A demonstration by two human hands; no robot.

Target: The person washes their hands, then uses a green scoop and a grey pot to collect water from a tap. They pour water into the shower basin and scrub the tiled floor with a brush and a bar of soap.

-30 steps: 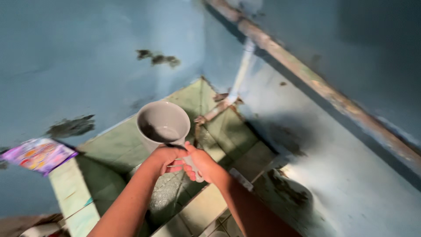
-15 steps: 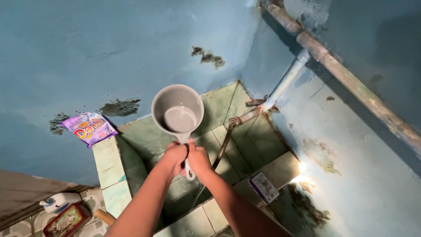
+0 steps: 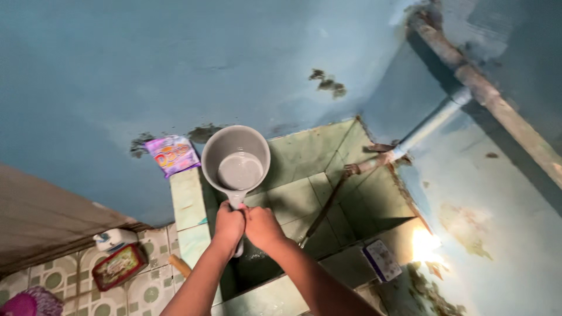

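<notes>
Two hands grip one handle: left hand (image 3: 229, 222) and right hand (image 3: 261, 227) sit side by side, touching, fingers clamped round the handle of the grey plastic dipper (image 3: 236, 159).

Change vs. the two earlier pictures: dipper bowl now sits higher over the hands, about 12 o'clock from them, mouth turned toward the camera. View has swung right to left; the purple sachet (image 3: 171, 154) now lies just beside the bowl at 9 o'clock, and the tiled floor (image 3: 52, 275) shows at lower left. Grip unchanged. Judgement: dipper is being carried or raised, not set down.

Dipper look: round, smooth, pale grey, a little water pooled inside. It hangs above the green-tiled basin (image 3: 304, 193), not touching it.

Nearby: white tap pipe (image 3: 430, 122) at 2 o'clock; small soap packet (image 3: 381, 260) on the basin rim at 4 o'clock.
</notes>
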